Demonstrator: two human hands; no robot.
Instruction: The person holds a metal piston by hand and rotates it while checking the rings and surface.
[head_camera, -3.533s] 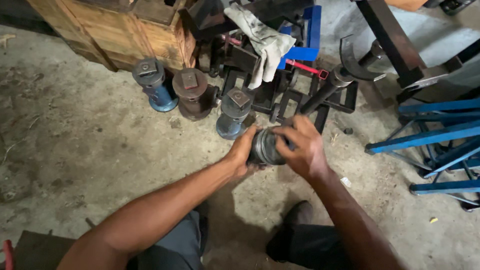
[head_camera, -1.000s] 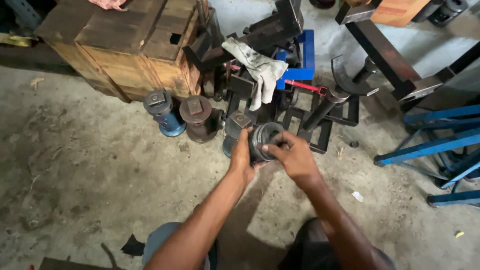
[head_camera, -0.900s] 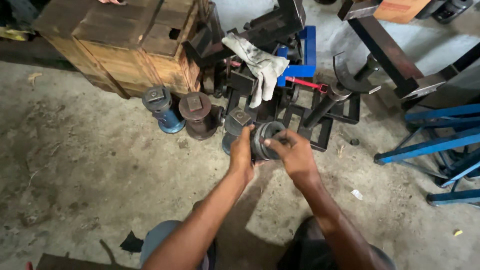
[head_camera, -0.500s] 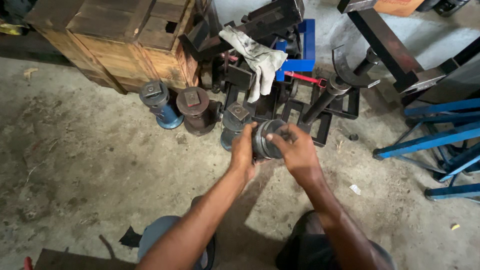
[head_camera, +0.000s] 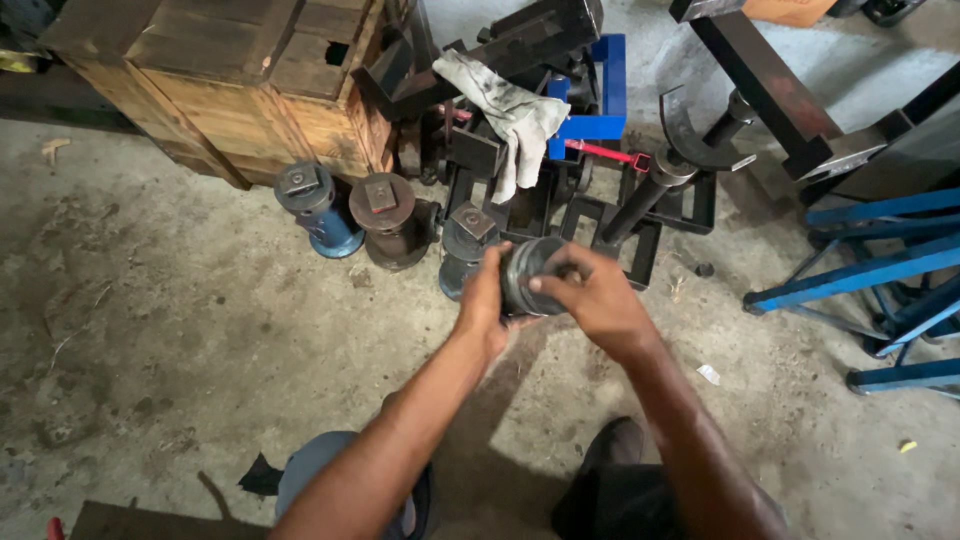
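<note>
We are gripping a dark, round metal cylinder (head_camera: 530, 275) between both hands above the concrete floor (head_camera: 200, 330): our left hand (head_camera: 485, 305) is wrapping its left side while our right hand (head_camera: 595, 295) is closing over its front face, fingers curled on the rim. Just behind it three similar bottle-shaped jacks (head_camera: 385, 220) are standing beside a wooden crate (head_camera: 230, 80), and a grey rag (head_camera: 510, 110) is draping over black steel frames (head_camera: 640, 220).
</note>
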